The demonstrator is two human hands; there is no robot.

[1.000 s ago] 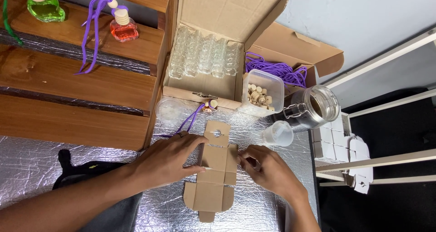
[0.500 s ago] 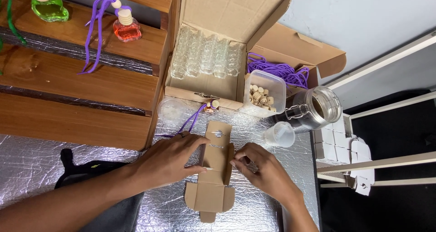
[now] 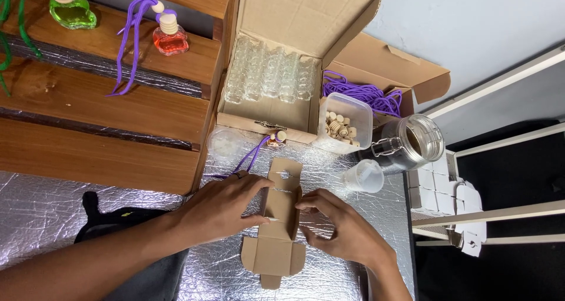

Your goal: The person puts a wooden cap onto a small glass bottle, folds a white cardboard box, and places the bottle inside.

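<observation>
A flat brown cardboard box blank (image 3: 278, 230) lies on the silver foil table (image 3: 47, 212). My left hand (image 3: 220, 207) presses on its left edge, fingers spread over the middle panel. My right hand (image 3: 341, 230) pinches its right edge with bent fingers. Just beyond the blank lies a small bottle with a wooden cap (image 3: 276, 138) on a purple cord (image 3: 250, 158).
An open cardboard box of small glass bottles (image 3: 268, 77) stands behind. A plastic tub of wooden caps (image 3: 344, 124), purple cords (image 3: 365, 95), a glass jar (image 3: 412, 142) and a small clear cup (image 3: 364, 176) are at right. Wooden shelves (image 3: 106, 106) hold green and red bottles.
Both hands have shifted slightly on the cardboard blank, and its side panels are folded in a little more. Nothing else has moved.
</observation>
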